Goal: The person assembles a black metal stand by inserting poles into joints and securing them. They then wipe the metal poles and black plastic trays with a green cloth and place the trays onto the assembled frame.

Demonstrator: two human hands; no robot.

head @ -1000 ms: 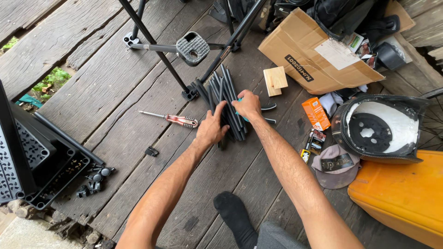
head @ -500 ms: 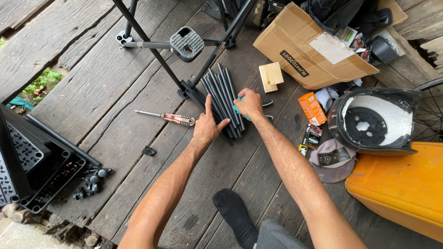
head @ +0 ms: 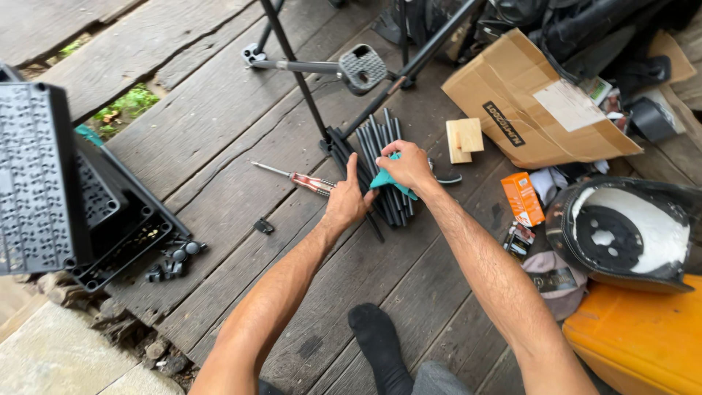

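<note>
since a second ago both hands have stayed on the bundle of black rods (head: pixel 380 172) on the plank floor, the right hand (head: pixel 406 167) now grasping a teal cloth (head: pixel 386 179) on it, the left hand (head: pixel 347 201) pressing flat with fingers open, beside the red-handled screwdriver (head: pixel 296 177).

Soft, even daylight is falling across the wooden floor (head: pixel 219 168), casting only faint shadows and no glare, while wide-angle distortion is bending the edges and the centre is staying sharp.
</note>
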